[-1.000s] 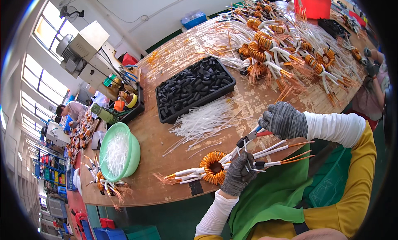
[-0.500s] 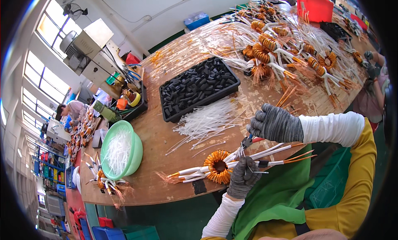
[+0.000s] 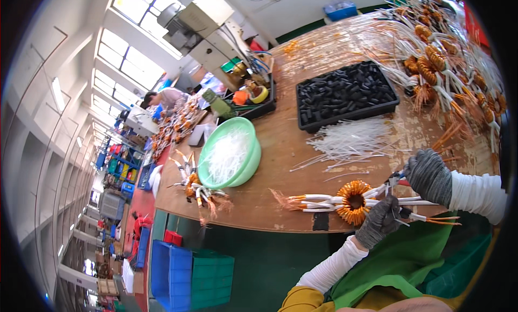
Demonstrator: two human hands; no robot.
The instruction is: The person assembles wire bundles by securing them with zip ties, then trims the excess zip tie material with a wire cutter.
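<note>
A ring-shaped copper coil (image 3: 353, 203) lies near the table's front edge, with white-sleeved leads (image 3: 317, 202) running out on both sides. My left hand (image 3: 379, 221), gloved in grey, is closed on the leads just right of the ring, and a white strip like a cable tie juts from its fingers. Above it, my right hand (image 3: 429, 177) is wrapped round a pair of pliers (image 3: 396, 178) with part of a red handle showing. The pliers' jaws are close over the leads near my left fingers; what lies between them is too small to tell.
Loose white cable ties (image 3: 353, 142) lie beyond the coil, below a black tray (image 3: 349, 93) of short black tubes. A green bowl (image 3: 252, 160) of white strips stands left, beside another coil (image 3: 193, 189). Many coils (image 3: 431, 64) heap at far right. A person (image 3: 171, 98) works far left.
The whole scene has shifted right in the picture as my head turned left. Both hands stay at the coil's leads, with the pliers still in my right hand.
</note>
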